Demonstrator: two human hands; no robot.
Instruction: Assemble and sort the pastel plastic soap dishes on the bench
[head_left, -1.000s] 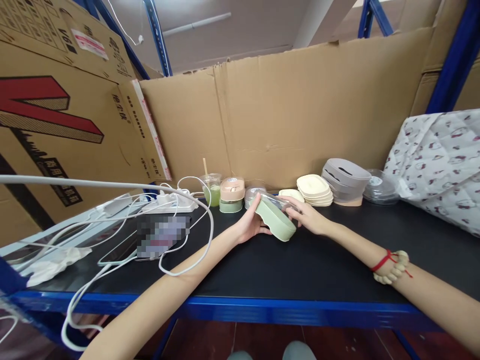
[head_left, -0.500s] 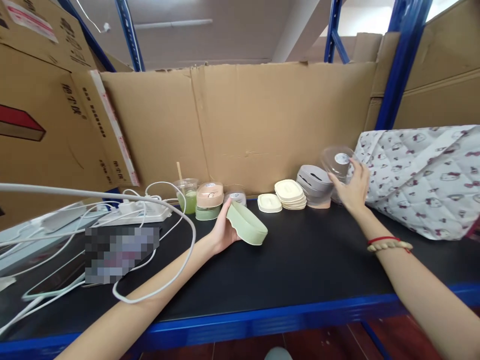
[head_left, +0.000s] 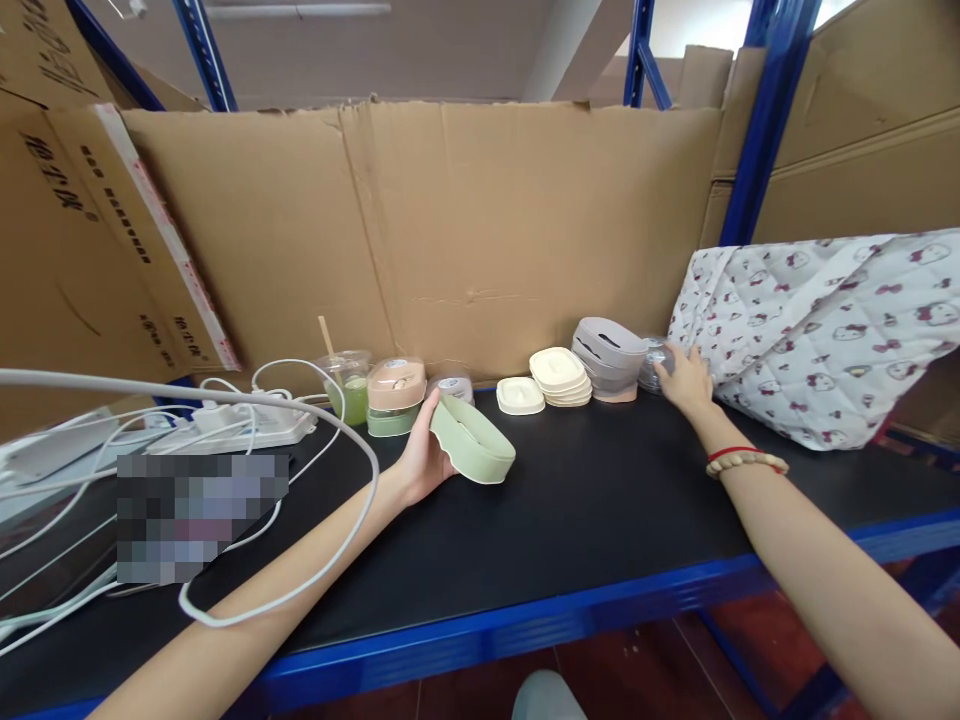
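Rear: an upright cardboard sheet [head_left: 525, 220] closes the back of the black worktop [head_left: 600, 530], between blue metal uprights. Left: a printed carton [head_left: 82, 270] with pale tape along its edge; before it, white cables [head_left: 112, 378] and a white power strip [head_left: 277, 430], with a plastic cup [head_left: 358, 400] of green drink, its straw [head_left: 325, 337] tilted, just beside. Right: a quilted white bag [head_left: 817, 340], patterned with cat faces and bows. Below: reddish floor [head_left: 472, 697].
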